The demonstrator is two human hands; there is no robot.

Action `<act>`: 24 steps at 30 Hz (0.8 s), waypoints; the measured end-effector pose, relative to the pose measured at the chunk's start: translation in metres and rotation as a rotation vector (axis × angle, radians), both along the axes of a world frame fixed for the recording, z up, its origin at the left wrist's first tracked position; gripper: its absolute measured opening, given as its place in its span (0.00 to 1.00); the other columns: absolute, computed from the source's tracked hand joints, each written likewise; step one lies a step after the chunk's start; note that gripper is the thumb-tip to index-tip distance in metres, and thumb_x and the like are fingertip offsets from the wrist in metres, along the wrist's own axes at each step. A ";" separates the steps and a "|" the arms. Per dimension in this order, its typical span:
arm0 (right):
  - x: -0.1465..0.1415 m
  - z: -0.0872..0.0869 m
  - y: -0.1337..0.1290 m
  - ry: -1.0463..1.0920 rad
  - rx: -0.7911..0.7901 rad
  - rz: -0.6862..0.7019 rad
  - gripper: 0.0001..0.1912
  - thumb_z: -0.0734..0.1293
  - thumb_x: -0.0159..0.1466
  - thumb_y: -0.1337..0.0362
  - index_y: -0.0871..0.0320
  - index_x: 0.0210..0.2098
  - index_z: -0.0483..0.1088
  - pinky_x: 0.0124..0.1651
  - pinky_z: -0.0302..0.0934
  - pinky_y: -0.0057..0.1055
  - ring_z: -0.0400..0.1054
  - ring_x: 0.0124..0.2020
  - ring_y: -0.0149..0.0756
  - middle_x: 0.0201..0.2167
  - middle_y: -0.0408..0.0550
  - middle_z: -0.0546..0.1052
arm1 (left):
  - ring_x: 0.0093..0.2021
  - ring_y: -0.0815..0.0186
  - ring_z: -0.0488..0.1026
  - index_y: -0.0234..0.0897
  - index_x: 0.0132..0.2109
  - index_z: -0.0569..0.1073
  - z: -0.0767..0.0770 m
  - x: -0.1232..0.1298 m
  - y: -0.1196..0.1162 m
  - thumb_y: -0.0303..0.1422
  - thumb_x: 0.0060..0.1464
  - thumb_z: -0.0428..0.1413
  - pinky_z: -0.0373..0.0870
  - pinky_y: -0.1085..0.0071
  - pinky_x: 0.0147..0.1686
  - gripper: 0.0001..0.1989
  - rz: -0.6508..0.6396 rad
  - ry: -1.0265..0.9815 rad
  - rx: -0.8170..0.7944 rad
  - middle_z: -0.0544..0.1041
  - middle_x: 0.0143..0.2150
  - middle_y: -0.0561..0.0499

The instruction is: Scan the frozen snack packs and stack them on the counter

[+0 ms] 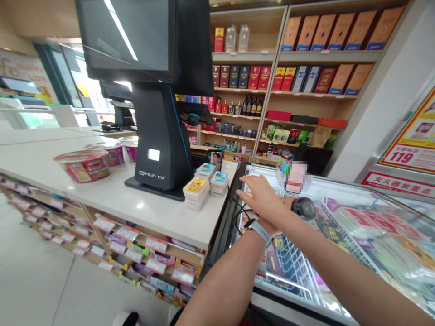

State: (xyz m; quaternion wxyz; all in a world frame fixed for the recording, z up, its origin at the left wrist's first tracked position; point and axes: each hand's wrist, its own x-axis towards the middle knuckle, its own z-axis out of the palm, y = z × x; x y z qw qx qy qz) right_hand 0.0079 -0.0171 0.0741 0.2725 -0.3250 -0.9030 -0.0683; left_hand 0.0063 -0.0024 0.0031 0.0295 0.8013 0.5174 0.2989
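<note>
My right hand point(261, 195) reaches across my left wrist, its fingers and thumb apart, with nothing in it. It is over the near left part of the glass-topped freezer point(272, 283), close to the counter. Below it passes my left arm, with a grey-banded watch point(261, 231) on the wrist. Most of my left hand point(288, 202) is hidden behind the right forearm. A black barcode scanner point(304, 208) sticks out from its grip. Loops of black cable point(239, 217) lie at the freezer's left edge.
Left of my hands, the white counter point(163, 222) bears stacked small tubs point(197, 192), a black checkout terminal point(156, 149) and instant noodle bowls point(83, 166). Packaged goods point(374, 222) lie inside the freezer. Behind it stand shelves point(248, 56) of boxes and bottles.
</note>
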 end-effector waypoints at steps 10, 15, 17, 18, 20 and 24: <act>-0.095 -0.010 -0.020 -0.053 -0.097 0.268 0.33 0.68 0.64 0.56 0.64 0.64 0.61 0.67 0.50 0.47 0.57 0.66 0.49 0.64 0.63 0.66 | 0.56 0.55 0.71 0.39 0.60 0.64 0.005 -0.007 -0.009 0.34 0.59 0.54 0.50 0.43 0.67 0.22 -0.078 -0.020 0.046 0.77 0.53 0.45; -0.120 -0.023 -0.017 -0.100 -0.133 0.243 0.40 0.69 0.62 0.53 0.66 0.67 0.55 0.68 0.49 0.51 0.49 0.70 0.54 0.69 0.66 0.57 | 0.56 0.54 0.71 0.39 0.60 0.63 0.004 -0.008 -0.008 0.34 0.58 0.54 0.49 0.42 0.67 0.23 -0.096 -0.015 0.058 0.77 0.54 0.45; -0.125 -0.028 -0.016 -0.129 -0.146 0.222 0.41 0.69 0.62 0.52 0.65 0.67 0.55 0.67 0.49 0.52 0.49 0.70 0.56 0.69 0.66 0.57 | 0.56 0.54 0.71 0.39 0.60 0.63 0.005 -0.009 -0.009 0.34 0.58 0.53 0.50 0.41 0.66 0.23 -0.103 -0.018 0.055 0.77 0.54 0.44; -0.126 -0.030 -0.015 -0.145 -0.151 0.216 0.40 0.69 0.62 0.51 0.65 0.67 0.56 0.67 0.49 0.52 0.50 0.69 0.56 0.69 0.66 0.57 | 0.56 0.54 0.71 0.39 0.60 0.63 0.006 -0.009 -0.009 0.33 0.59 0.53 0.50 0.41 0.66 0.22 -0.105 -0.020 0.054 0.77 0.54 0.44; -0.127 -0.032 -0.014 -0.172 -0.146 0.215 0.39 0.69 0.63 0.52 0.67 0.65 0.58 0.67 0.49 0.53 0.52 0.68 0.57 0.67 0.68 0.59 | 0.56 0.54 0.71 0.40 0.60 0.64 0.007 -0.010 -0.010 0.33 0.59 0.53 0.50 0.41 0.66 0.22 -0.104 -0.021 0.050 0.77 0.54 0.44; -0.123 -0.031 -0.016 -0.206 -0.077 0.232 0.31 0.68 0.64 0.58 0.69 0.61 0.62 0.65 0.53 0.49 0.57 0.64 0.54 0.62 0.68 0.66 | 0.56 0.54 0.71 0.39 0.60 0.63 0.006 -0.010 -0.010 0.34 0.59 0.53 0.49 0.41 0.66 0.22 -0.106 -0.003 0.050 0.76 0.54 0.43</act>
